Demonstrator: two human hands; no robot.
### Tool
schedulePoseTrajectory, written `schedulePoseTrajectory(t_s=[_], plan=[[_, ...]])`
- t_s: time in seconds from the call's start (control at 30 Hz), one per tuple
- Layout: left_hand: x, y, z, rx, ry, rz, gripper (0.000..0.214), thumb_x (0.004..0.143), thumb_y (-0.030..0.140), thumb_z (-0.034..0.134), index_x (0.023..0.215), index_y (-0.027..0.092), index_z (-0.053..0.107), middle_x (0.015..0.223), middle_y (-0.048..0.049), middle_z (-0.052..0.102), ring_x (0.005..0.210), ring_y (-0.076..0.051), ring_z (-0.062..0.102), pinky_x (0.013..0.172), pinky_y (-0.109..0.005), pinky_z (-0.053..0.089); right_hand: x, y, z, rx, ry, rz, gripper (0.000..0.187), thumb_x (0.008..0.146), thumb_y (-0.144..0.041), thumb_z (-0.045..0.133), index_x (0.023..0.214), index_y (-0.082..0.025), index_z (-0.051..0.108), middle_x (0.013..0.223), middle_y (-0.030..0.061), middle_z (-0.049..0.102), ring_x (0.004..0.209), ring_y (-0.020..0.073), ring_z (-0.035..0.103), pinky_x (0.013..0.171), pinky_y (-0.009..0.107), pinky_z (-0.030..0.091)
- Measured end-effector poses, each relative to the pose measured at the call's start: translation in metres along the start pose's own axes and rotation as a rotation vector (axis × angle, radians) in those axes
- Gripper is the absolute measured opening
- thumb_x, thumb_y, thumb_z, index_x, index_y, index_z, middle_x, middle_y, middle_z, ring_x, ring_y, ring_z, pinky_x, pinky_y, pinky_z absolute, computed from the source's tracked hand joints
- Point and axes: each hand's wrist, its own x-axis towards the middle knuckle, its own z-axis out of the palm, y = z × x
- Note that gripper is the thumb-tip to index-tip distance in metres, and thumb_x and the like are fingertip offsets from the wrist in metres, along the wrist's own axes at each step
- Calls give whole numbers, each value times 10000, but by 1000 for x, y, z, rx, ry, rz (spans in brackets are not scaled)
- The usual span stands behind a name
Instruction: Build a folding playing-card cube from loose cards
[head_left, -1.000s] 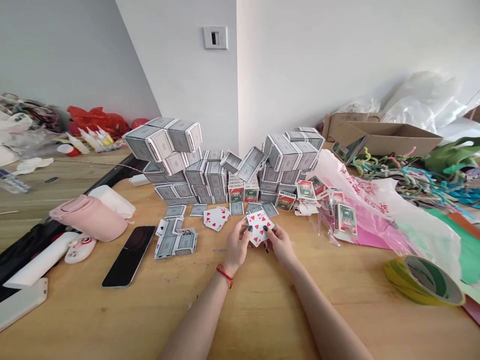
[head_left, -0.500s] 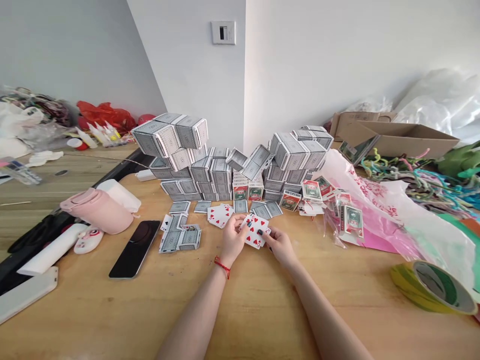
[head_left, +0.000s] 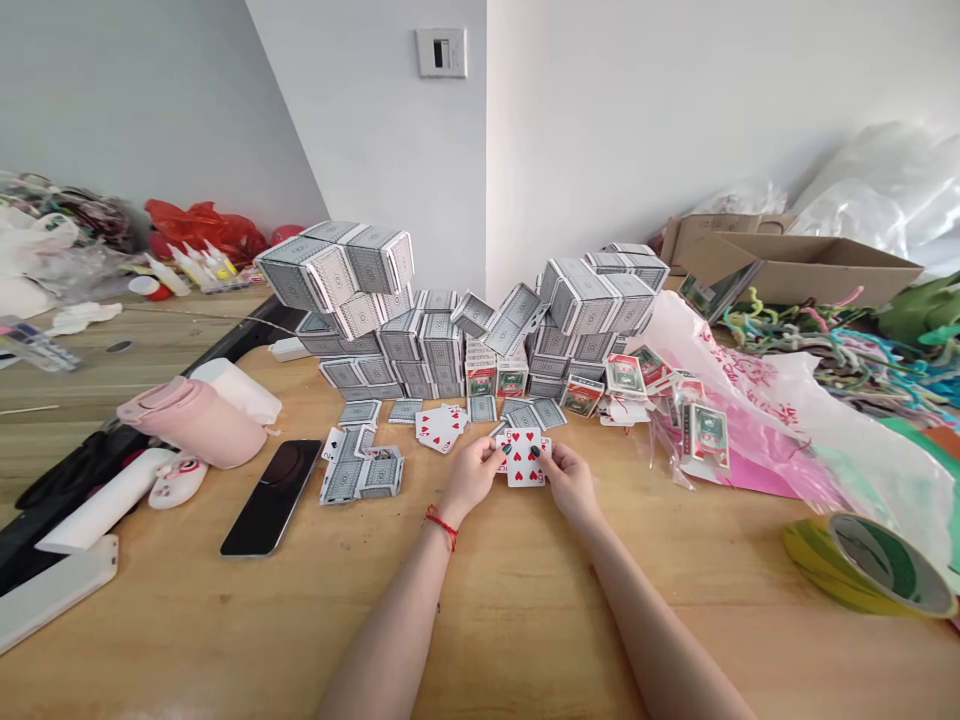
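Note:
Between my two hands are several playing cards (head_left: 524,465), the six of hearts facing me, with edges of other cards poking out behind it on both sides. My left hand (head_left: 474,474) pinches their left edge, thumb on the front. My right hand (head_left: 573,483) pinches the right edge the same way. Just beyond lie loose face-up heart cards (head_left: 436,428) and face-down cards (head_left: 534,412). To the left sits a small folded-card piece (head_left: 360,470). Behind stand stacked blocks of grey-backed cards (head_left: 424,345), with a tilted card piece (head_left: 514,318) leaning across the gap.
Card boxes (head_left: 705,438) lie at the right near a pink plastic bag (head_left: 757,440). Yellow tape (head_left: 825,575) rests at front right. A phone (head_left: 271,497), a pink bottle (head_left: 199,422) and a white power strip-like bar (head_left: 56,595) lie left. A cardboard box (head_left: 832,270) stands back right.
The held cards have shifted slightly right and turned from tilted to upright. My right hand has moved from their lower right corner up along the right edge; both hands still grip them.

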Motion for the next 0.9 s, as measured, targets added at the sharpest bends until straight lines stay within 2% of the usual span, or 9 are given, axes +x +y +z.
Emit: schedulePoseTrajectory(t_s=[0.07,0.23,0.43,0.73,0.9], plan=[[1,-1,-1,8,8,21,210,742,304,528,594,156,500,500,46,447,468,-74,390,464,-194,310,1,1,0,3,-5,-1,400,640,-544,649,798,-177,633,670,34,656,598,175,570,542,274,443],[3,-2,-5,-80,58,28,208,710,312,572,820,141,619,653,-1,570,560,-97,476,507,-201,365,-2,-3,1,-3,-14,12,415,622,-545,661,808,-176,632,673,37,665,618,189,585,547,279,453],[2,-3,-5,-67,54,15,149,741,287,537,743,145,582,454,66,426,421,-64,379,456,-193,321,-2,-4,1,-44,-16,17,387,643,-530,650,786,-172,610,662,33,659,562,162,560,532,268,439],[1,-3,-4,-49,55,14,174,751,319,530,698,154,550,440,66,439,408,-67,395,455,-194,330,0,0,-1,-41,0,35,348,617,-483,687,765,-176,619,640,22,665,553,163,568,509,257,431],[1,-4,-3,-45,76,19,165,744,311,532,679,159,538,441,68,431,407,-66,385,453,-194,328,-1,-1,0,33,-68,50,324,623,-449,698,795,-186,619,702,32,685,599,185,609,560,290,470]])
